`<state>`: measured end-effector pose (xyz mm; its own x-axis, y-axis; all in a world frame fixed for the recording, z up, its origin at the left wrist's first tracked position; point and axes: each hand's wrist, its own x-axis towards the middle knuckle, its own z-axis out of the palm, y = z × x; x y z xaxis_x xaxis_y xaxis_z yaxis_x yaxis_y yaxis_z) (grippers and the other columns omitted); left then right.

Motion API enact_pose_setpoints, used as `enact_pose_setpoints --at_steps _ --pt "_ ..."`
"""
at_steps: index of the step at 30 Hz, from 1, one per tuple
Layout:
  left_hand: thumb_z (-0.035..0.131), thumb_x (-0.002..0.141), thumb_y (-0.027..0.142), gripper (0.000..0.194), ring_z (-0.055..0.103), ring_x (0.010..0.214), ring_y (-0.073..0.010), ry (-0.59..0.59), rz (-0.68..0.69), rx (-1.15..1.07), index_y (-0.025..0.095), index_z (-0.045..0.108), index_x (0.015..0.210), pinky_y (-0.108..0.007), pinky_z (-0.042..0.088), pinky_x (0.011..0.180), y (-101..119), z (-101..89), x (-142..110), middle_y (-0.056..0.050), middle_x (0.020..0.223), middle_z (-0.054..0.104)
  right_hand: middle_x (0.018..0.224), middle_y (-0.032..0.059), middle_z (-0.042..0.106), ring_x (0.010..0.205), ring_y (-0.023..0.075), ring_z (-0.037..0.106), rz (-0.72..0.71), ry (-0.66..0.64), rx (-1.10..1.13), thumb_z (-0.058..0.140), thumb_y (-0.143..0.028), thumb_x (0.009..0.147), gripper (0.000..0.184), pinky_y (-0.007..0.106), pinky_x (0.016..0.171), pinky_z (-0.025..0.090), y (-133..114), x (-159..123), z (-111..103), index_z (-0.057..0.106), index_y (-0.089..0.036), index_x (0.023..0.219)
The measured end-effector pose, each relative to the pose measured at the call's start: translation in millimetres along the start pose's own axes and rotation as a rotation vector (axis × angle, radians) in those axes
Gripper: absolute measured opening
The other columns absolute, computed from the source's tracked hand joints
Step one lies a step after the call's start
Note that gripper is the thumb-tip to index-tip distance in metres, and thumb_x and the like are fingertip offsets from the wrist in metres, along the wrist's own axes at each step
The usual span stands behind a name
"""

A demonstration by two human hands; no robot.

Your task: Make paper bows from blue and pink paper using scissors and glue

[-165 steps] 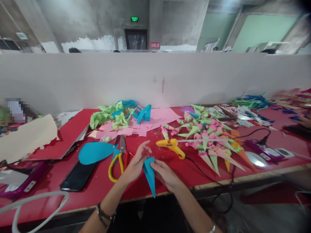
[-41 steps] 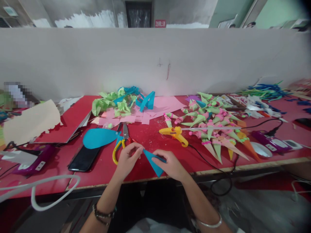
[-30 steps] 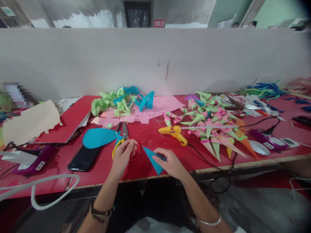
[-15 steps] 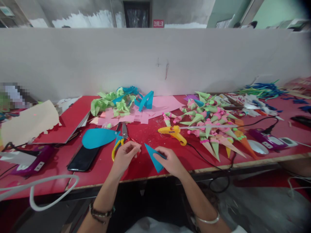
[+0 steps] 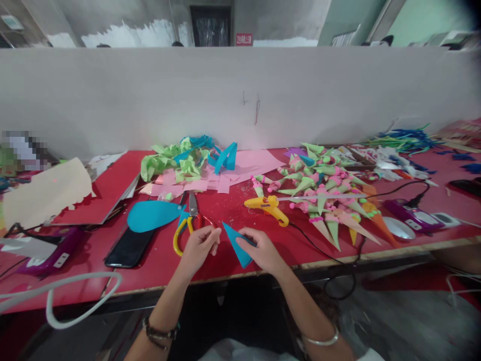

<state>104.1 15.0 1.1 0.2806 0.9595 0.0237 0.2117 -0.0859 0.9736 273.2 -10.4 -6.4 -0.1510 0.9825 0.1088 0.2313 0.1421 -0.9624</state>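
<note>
My right hand [image 5: 259,249] is closed around a blue paper cone [image 5: 237,244], its pointed tip aimed up and to the left. My left hand [image 5: 201,245] hovers just left of the cone with thumb and fingers pinched together; whatever may be between them is too small to make out. Partly behind that hand lie scissors [image 5: 193,204] with yellow and red handles. A teardrop-shaped blue paper piece [image 5: 152,216] rests over a black phone [image 5: 130,248] further left. The yellow glue gun [image 5: 268,205] lies on the red table beyond my right hand.
Many finished-looking pastel paper cones [image 5: 323,188] are heaped at the right. Crumpled green paper [image 5: 161,163] and pink sheets [image 5: 255,163] lie at the back, before a grey partition [image 5: 150,95]. Purple power strips [image 5: 411,215] and cords flank the table [image 5: 225,271]. A white tube [image 5: 86,276] loops at left.
My left hand has shifted slightly right and down, its fingers curled closer together, baring more of the scissors' red handle. My right hand and the blue paper cone stay almost still.
</note>
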Motion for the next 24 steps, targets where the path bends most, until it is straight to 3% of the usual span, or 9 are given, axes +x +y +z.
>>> enact_pose_setpoints --at_steps 4,11,19,24 --pt "0.048 0.077 0.035 0.022 0.049 0.05 -0.0093 -0.017 0.012 -0.023 0.017 0.054 0.066 -0.02 0.038 0.049 1.2 -1.1 0.6 0.001 0.058 0.059 0.069 0.0 0.056 0.066 0.0123 0.051 0.006 -0.013 0.026 0.05 -0.03 0.076 0.016 0.022 0.059 0.041 -0.7 0.9 1.2 0.058 -0.017 0.077" --pt "0.057 0.07 0.029 0.012 0.053 0.064 -0.0128 -0.008 0.079 0.163 0.017 0.06 0.068 -0.023 0.04 0.06 5.0 -5.5 -3.8 -0.001 0.068 0.062 0.069 -0.0007 0.054 0.064 0.0113 0.05 0.015 -0.026 0.098 0.05 -0.028 0.076 0.013 0.021 0.058 0.04 -2.4 1.3 4.5 0.057 -0.017 0.076" --pt "0.058 0.07 0.032 0.023 0.04 0.048 -0.0084 0.069 0.099 0.18 0.017 0.046 0.056 -0.019 0.031 0.047 5.6 -6.6 -2.6 0.005 0.051 0.046 0.067 -0.0015 0.051 0.062 0.0104 0.048 0.035 -0.008 0.123 0.05 -0.028 0.076 0.012 0.021 0.056 0.038 0.4 3.4 3.4 0.056 -0.017 0.075" --pt "0.039 0.081 0.041 0.041 0.033 0.04 -0.0079 0.115 0.033 0.18 0.016 0.046 0.05 -0.021 0.025 0.041 -3.4 -10.6 -1.1 0.005 0.041 0.034 0.067 -0.0012 0.051 0.063 0.0106 0.048 0.054 -0.002 0.114 0.05 -0.03 0.076 0.015 0.021 0.058 0.038 1.0 4.0 2.4 0.056 -0.016 0.076"
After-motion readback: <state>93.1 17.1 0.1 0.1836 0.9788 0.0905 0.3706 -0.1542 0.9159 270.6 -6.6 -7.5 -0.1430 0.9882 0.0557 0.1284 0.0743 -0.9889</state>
